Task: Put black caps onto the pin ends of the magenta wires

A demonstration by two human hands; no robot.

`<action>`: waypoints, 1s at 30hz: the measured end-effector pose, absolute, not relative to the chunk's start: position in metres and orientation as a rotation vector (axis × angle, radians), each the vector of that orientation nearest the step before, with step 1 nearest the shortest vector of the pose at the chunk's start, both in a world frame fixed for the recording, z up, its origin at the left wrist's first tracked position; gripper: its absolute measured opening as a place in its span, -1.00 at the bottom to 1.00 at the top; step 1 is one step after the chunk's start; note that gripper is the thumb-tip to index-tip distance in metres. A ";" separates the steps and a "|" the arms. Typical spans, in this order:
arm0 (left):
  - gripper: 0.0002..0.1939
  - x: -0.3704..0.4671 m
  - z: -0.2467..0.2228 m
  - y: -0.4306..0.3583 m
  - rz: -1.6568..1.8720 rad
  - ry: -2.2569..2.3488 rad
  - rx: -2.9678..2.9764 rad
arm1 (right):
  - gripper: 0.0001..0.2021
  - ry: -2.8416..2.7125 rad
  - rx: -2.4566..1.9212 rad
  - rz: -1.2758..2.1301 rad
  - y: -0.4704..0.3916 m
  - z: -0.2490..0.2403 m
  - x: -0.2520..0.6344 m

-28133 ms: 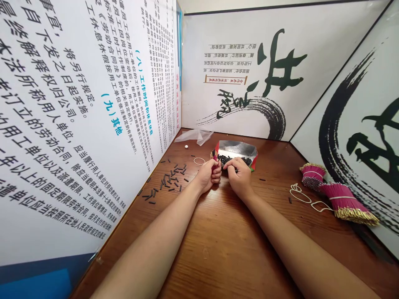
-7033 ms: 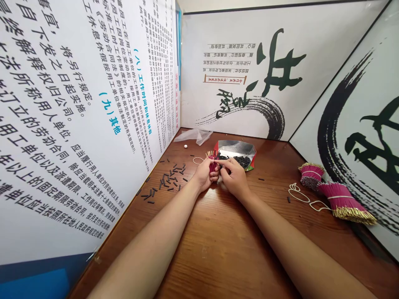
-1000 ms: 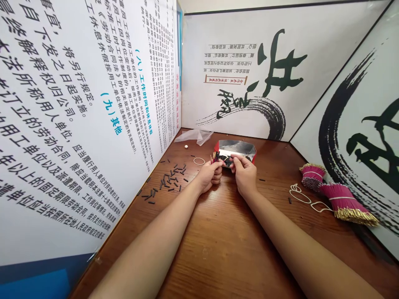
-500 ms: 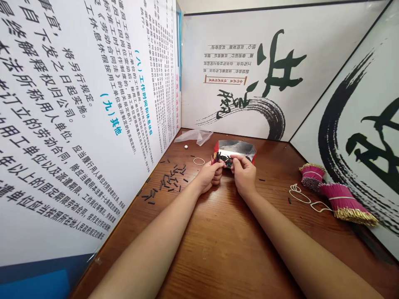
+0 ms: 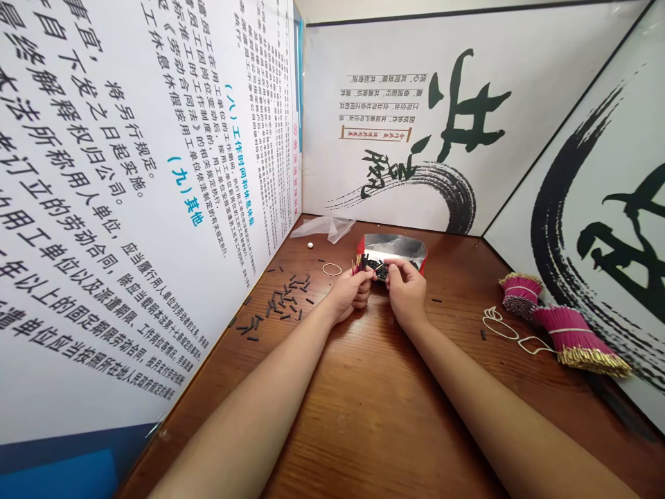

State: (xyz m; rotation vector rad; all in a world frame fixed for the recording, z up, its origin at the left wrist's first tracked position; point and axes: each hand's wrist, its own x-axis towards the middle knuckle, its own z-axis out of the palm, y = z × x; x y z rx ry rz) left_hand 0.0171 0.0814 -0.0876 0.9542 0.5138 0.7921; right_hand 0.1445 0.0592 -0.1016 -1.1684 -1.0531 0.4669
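My left hand [image 5: 347, 296] is closed around a few thin magenta wires with gold metal ends [image 5: 357, 262]; black sleeves seem to cover some of the tips. Close by, my right hand [image 5: 407, 291] pinches with thumb and forefinger at a small black tube [image 5: 385, 263], near a gold wire end held out from the left hand. Whether the tube is over that end is too small to tell. Both hands are in front of an open red box with a silvery inside [image 5: 395, 244], which holds many short black tubes [image 5: 413, 264].
Loose black tubes [image 5: 283, 299] lie scattered at the left, near a rubber band [image 5: 332, 269], a clear plastic bag [image 5: 327, 227] and a small white bead [image 5: 310, 245]. Tied magenta wire bundles [image 5: 576, 333] and pale rubber bands [image 5: 499, 324] lie right. Printed boards enclose the wooden table.
My right hand has shifted very slightly beside the left one. The left hand and the things on the table look unchanged.
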 end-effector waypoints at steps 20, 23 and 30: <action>-0.72 0.016 -0.092 0.085 0.770 0.462 0.935 | -0.66 -1.117 -1.021 0.567 0.055 -0.101 0.135; -0.71 0.016 -0.093 0.085 0.766 0.459 0.929 | -0.66 -1.114 -1.032 0.577 0.055 -0.102 0.135; -0.72 0.016 -0.093 0.085 0.774 0.459 0.926 | -0.66 -1.121 -1.047 0.595 0.056 -0.103 0.135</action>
